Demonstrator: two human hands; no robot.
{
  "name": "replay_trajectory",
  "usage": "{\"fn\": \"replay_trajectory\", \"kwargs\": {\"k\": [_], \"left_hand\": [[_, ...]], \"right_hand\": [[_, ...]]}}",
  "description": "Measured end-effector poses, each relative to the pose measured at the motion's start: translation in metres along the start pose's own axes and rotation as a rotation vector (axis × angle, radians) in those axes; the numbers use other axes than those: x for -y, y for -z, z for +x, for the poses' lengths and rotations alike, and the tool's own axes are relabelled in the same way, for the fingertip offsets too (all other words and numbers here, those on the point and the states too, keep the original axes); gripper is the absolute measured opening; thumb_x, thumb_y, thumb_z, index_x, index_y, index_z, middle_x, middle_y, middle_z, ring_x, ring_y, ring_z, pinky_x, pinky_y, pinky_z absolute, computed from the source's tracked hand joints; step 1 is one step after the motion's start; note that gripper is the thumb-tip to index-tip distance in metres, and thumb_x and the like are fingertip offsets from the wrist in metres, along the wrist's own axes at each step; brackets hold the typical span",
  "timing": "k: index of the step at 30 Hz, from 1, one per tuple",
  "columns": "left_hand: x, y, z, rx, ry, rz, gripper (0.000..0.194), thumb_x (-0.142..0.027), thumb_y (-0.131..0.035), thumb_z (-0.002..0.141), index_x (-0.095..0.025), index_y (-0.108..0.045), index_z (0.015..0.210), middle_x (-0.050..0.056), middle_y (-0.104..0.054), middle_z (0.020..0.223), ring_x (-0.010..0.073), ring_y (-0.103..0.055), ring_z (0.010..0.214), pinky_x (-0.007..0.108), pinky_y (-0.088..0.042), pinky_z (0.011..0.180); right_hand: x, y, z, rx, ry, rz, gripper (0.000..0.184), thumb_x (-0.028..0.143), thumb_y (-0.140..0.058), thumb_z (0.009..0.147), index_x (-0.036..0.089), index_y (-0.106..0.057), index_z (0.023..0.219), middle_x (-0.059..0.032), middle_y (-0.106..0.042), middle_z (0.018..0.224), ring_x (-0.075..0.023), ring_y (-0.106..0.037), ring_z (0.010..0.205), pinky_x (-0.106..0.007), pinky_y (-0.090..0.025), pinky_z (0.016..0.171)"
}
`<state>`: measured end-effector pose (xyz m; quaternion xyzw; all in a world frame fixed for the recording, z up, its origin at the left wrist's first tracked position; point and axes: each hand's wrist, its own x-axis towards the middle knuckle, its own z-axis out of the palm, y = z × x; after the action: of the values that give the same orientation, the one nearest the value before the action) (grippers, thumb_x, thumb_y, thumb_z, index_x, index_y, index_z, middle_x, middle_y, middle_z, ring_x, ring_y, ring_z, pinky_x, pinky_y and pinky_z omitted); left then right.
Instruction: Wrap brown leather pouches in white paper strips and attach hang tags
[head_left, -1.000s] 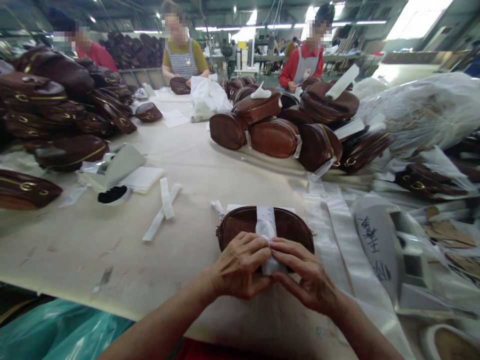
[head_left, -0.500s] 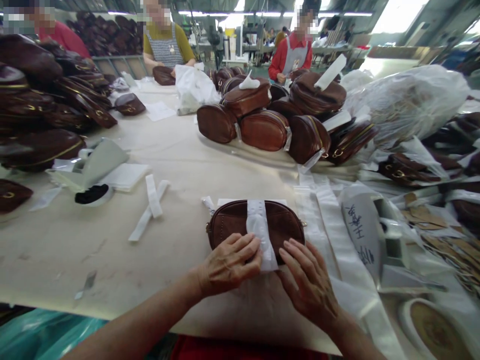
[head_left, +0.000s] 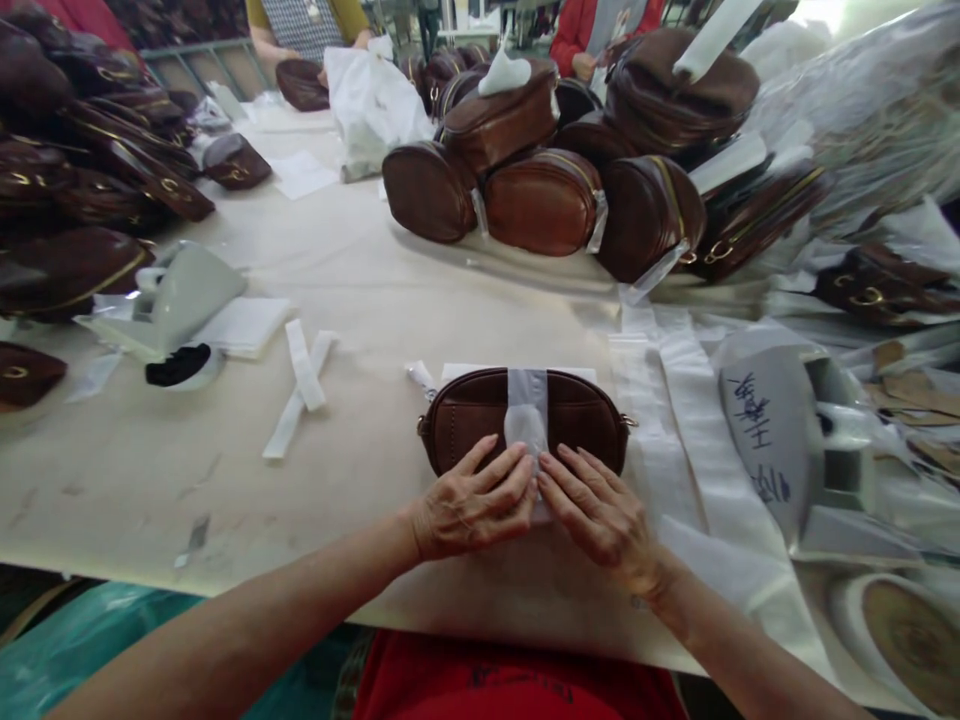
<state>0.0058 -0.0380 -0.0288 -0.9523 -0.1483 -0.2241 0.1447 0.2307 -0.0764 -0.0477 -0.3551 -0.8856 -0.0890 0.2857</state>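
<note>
A dark brown oval leather bag stands on the table in front of me, its zip pull wrapped in white at the left end and a metal ring at the right. Around its middle runs a whitish, slightly see-through strip. My left hand has its fingers bent over the strip's lower end and the bag's near edge; its thumb is hidden. Stretched out together, the fingers of my right hand lie on the bag's lower right, their tips touching the strip.
Two loose white strips lie crossed to the left, near a tape dispenser. A second dispenser with handwriting sits at right beside flat plastic sleeves. Brown bags are piled ahead; more are heaped left. Co-workers stand across the table.
My right hand drew off the strip, then came back to it with straighter fingers. My left hand stayed at the strip's lower end. The view has tipped down.
</note>
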Motion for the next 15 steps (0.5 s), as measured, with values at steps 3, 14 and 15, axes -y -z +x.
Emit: {"fn": "replay_trajectory", "kwargs": {"k": [3, 14, 15], "left_hand": [[0.000, -0.003, -0.002, -0.014, -0.006, 0.006, 0.019, -0.016, -0.052, 0.088, -0.015, -0.058, 0.106, 0.009, -0.062, 0.117, 0.0279, -0.049, 0.122, 0.047, -0.044, 0.101], [-0.003, 0.005, 0.002, -0.084, 0.014, -0.036, 0.027, -0.009, -0.038, 0.092, -0.011, -0.062, 0.104, 0.013, -0.061, 0.118, 0.0276, -0.049, 0.123, 0.047, -0.036, 0.108], [-0.002, 0.003, 0.002, -0.092, 0.028, -0.051, 0.028, -0.009, -0.037, 0.092, -0.013, -0.062, 0.105, 0.011, -0.061, 0.120, 0.0264, -0.048, 0.123, 0.047, -0.035, 0.109]], "right_hand": [[0.005, -0.001, -0.005, 0.001, -0.038, 0.043, 0.038, 0.005, -0.041, 0.089, 0.012, -0.053, 0.124, -0.0112, -0.061, 0.125, -0.0219, -0.040, 0.131, -0.041, -0.041, 0.105], [0.013, 0.074, -0.023, -0.048, -0.170, -0.062, 0.037, 0.002, -0.047, 0.079, 0.016, -0.060, 0.112, -0.0077, -0.067, 0.109, -0.0201, -0.053, 0.118, -0.041, -0.034, 0.107], [-0.006, 0.083, -0.019, -0.080, -0.226, -0.126, 0.036, 0.005, -0.049, 0.080, 0.016, -0.059, 0.112, -0.0089, -0.066, 0.110, -0.0205, -0.054, 0.115, -0.040, -0.038, 0.103]]}}
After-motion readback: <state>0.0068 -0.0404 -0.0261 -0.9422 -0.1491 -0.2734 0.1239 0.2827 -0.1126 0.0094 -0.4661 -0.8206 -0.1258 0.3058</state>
